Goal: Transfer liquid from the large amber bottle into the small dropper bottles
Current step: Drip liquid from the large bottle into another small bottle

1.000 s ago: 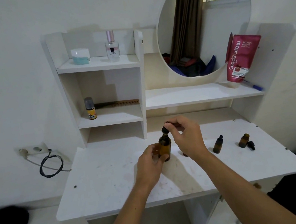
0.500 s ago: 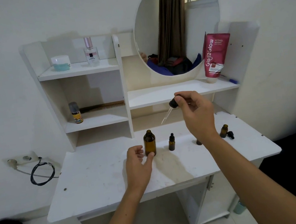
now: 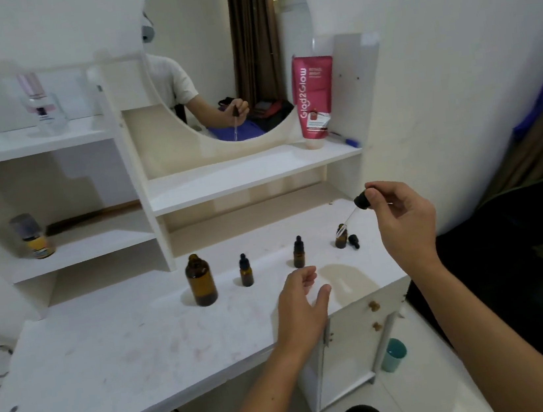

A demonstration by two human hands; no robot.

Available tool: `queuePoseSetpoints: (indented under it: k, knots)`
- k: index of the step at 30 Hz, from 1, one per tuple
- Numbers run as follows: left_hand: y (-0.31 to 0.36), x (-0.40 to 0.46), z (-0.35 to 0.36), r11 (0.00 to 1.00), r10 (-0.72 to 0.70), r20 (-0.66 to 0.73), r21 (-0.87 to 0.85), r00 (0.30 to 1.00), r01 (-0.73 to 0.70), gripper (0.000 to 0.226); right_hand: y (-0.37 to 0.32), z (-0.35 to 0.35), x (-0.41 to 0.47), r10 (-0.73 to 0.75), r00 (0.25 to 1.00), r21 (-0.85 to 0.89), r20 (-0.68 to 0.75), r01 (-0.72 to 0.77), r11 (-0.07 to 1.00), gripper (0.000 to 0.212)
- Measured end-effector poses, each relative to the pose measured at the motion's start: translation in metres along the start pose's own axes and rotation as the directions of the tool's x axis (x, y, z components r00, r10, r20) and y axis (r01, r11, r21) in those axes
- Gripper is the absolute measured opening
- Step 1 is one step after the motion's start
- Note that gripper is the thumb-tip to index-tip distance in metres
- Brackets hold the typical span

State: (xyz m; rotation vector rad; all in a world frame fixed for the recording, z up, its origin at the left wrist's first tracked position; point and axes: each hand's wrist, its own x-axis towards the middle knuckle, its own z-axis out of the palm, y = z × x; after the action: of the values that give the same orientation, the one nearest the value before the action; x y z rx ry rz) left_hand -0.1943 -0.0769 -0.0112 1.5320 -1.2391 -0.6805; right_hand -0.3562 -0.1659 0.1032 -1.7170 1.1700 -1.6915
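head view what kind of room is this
Likely a bedroom dressing corner: a white vanity with a round mirror, a perfume bottle and a pink lotion tube on its shelves.

One large amber glass bottle, three small amber dropper bottles, one loose black dropper cap, and one glass pipette dropper with black bulb.

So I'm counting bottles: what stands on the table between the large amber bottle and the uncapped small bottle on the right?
In the head view, two capped dropper bottles stand between the large amber bottle and the uncapped small bottle.
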Motion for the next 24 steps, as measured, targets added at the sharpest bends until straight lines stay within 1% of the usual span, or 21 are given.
queuePoseSetpoints:
  k: [2, 5, 10, 16, 19, 24]
  knots:
    - [0.006, 0.01, 0.019, 0.999, 0.02, 0.048, 0.024, 0.999, -0.021, 0.047, 0.013, -0.01, 0.006, 0.02, 0.999, -0.013, -0.033, -0.02, 1.0, 0.011]
    - [0.01, 0.028, 0.042, 0.996, 0.04, 0.066, 0.082, 0.997, -0.045, 0.051, 0.027, -0.017, 0.013, 0.017, 0.999, -0.047, -0.051, -0.019, 0.999, 0.012]
    - [0.016, 0.06, 0.066, 0.986, 0.055, 0.065, 0.153, 0.996, -0.064, 0.059, 0.041, -0.014, 0.026, 0.016, 0.999, -0.046, -0.052, -0.018, 0.999, 0.012]
    - [0.016, 0.102, 0.077, 0.989, 0.021, 0.046, 0.144, 0.999, -0.027, 0.059, 0.053, -0.001, 0.042, 0.014, 0.999, -0.03, -0.032, -0.015, 0.999, 0.013]
    - [0.013, 0.111, 0.082, 0.991, 0.02, 0.036, 0.128, 0.999, -0.025, 0.054, 0.058, 0.004, 0.044, -0.003, 1.0, -0.03, -0.009, 0.003, 1.0, 0.013]
    - [0.008, 0.12, 0.087, 0.987, 0.068, 0.004, 0.149, 0.998, -0.068, 0.029, 0.068, 0.011, 0.045, -0.031, 0.998, -0.049, 0.063, 0.034, 0.998, 0.01]
